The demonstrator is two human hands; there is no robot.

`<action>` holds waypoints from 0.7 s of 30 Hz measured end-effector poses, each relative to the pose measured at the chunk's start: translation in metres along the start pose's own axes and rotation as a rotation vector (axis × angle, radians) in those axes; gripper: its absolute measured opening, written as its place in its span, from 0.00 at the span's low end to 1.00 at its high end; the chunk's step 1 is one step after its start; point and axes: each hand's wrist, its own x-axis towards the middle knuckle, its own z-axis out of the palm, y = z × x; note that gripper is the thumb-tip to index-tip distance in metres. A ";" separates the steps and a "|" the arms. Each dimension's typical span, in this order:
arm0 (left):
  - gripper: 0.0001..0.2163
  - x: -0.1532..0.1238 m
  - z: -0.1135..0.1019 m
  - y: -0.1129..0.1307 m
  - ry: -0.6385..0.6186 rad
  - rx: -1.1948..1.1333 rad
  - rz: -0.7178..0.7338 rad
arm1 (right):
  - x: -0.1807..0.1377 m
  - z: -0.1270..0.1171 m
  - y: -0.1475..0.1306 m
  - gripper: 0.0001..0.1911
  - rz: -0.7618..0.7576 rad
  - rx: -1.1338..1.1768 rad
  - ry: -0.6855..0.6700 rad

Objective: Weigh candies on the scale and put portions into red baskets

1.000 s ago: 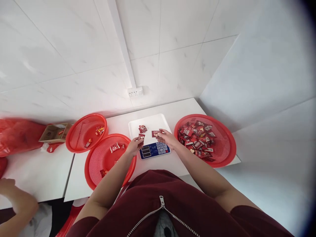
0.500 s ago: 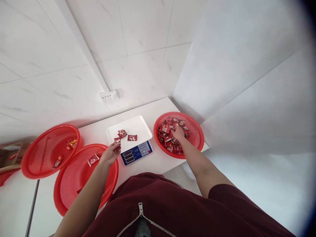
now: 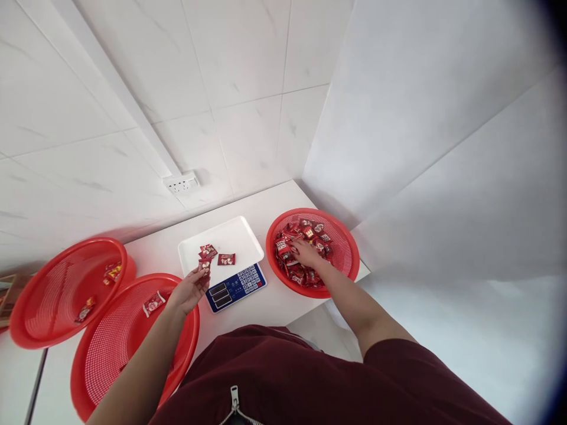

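The left hand (image 3: 188,290) is pinching one packet (image 3: 204,265) just at the edge of the scale (image 3: 221,251), where two packets (image 3: 218,255) are lying. The right hand (image 3: 305,252) is resting, fingers curled, in the full basket (image 3: 343,233), seemingly gathering more; I cannot tell if it grips one.

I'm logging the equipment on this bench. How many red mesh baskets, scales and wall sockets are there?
Red mesh baskets: 3, far left, near left, and right under the right hand
Digital scale: 1, by the left hand
Wall socket: 1
Total: 5
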 end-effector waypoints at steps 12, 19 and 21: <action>0.06 0.000 0.010 -0.010 -0.009 -0.021 -0.047 | -0.024 -0.045 0.050 0.25 0.034 0.156 -0.114; 0.06 -0.004 0.008 -0.009 -0.013 -0.020 -0.035 | 0.019 -0.017 0.030 0.54 0.252 0.200 0.075; 0.06 -0.005 0.006 -0.009 -0.012 -0.024 -0.032 | 0.017 -0.007 0.022 0.53 0.272 0.226 0.112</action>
